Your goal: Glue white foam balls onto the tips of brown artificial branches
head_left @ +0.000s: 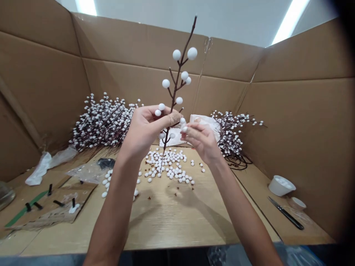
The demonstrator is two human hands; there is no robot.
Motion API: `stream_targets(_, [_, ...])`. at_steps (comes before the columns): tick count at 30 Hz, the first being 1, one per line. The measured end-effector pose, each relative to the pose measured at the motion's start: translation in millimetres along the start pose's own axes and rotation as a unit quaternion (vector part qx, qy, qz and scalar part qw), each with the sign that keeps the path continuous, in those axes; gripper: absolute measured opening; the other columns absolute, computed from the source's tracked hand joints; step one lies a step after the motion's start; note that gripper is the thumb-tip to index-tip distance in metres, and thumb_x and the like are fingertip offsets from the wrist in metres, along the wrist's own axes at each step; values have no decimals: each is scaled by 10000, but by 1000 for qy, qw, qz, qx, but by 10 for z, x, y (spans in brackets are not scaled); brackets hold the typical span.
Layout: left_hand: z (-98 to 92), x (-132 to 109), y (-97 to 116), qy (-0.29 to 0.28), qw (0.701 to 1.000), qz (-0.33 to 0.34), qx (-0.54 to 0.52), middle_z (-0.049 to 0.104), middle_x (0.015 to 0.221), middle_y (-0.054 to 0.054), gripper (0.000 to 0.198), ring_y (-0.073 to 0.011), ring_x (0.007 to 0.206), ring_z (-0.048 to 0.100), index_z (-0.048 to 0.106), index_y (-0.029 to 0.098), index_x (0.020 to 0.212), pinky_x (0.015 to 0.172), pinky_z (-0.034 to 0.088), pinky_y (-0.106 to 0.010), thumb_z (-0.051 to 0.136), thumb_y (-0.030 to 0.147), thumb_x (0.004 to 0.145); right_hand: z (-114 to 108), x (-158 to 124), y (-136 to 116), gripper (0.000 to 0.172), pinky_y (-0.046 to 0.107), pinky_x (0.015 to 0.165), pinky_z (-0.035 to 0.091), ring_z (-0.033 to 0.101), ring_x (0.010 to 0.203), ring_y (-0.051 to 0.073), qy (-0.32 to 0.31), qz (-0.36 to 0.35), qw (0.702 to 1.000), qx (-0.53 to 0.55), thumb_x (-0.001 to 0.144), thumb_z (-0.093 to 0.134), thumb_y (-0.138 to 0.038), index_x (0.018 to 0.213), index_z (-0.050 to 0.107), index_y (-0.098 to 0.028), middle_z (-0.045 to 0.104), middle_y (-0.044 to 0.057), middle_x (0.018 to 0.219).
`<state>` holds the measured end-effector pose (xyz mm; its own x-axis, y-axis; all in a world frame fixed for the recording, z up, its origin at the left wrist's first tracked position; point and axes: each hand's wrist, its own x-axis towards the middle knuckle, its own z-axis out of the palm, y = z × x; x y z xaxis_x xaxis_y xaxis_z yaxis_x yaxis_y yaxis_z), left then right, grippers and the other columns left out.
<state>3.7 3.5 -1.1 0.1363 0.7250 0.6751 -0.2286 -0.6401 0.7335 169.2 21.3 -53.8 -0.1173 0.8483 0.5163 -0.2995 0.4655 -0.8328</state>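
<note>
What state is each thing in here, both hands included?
Left hand: closed on the branch
Right hand: pinching at a white ball
Branch: held up, leaning; some side stems capped with balls, others bare
Loose balls: scattered on the table
Left bundle: heaped, balls attached
Right bundle: heaped, balls attached
Cup: open, white contents
Knife: lying down, blade exposed

The branch [173,95] is dark brown, its balls [192,53] plain white, like the loose balls [166,159] strewn toward the far edge of the bench [172,221], which is pale tan with faint streaks; by its right edge, a white cup [280,188] and black-handled knife [287,214]; toward its front left corner, a green strip [26,209]
</note>
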Motion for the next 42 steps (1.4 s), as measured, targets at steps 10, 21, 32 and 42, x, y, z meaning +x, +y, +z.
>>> stream_targets(10, [127, -37, -16, -50, 998, -24, 16, 637, 675, -7, 108, -116, 618, 571, 679, 167, 628, 569, 445, -241, 759, 229, 666, 75, -76, -440, 133, 370, 902, 534, 652, 932, 153, 19, -122, 992, -22, 805, 617, -361, 860, 601, -241, 667, 4, 935])
stream_targets(21, [202, -27, -78, -71, 996, -46, 26, 600, 592, -5, 134, -106, 515, 522, 695, 174, 632, 462, 394, -232, 776, 276, 663, 25, -119, -501, 181, 359, 833, 573, 662, 984, 187, 6, -120, 991, -54, 767, 677, -348, 899, 632, -231, 693, 15, 931])
stream_targets(32, [223, -30, -96, -61, 997, -27, 44, 629, 638, -14, 134, -124, 590, 573, 706, 164, 651, 550, 467, -245, 793, 265, 635, -21, -105, -468, 212, 351, 826, 575, 679, 923, 176, 6, -115, 990, -77, 751, 693, -367, 894, 655, -215, 706, 15, 898])
stream_targets(42, [245, -69, -71, -39, 997, -3, 61, 622, 631, -16, 136, -132, 605, 585, 700, 153, 624, 563, 473, -246, 803, 243, 621, -4, -87, -411, 208, 341, 789, 585, 683, 911, 177, 13, -119, 990, -73, 740, 704, -357, 881, 665, -209, 710, 20, 888])
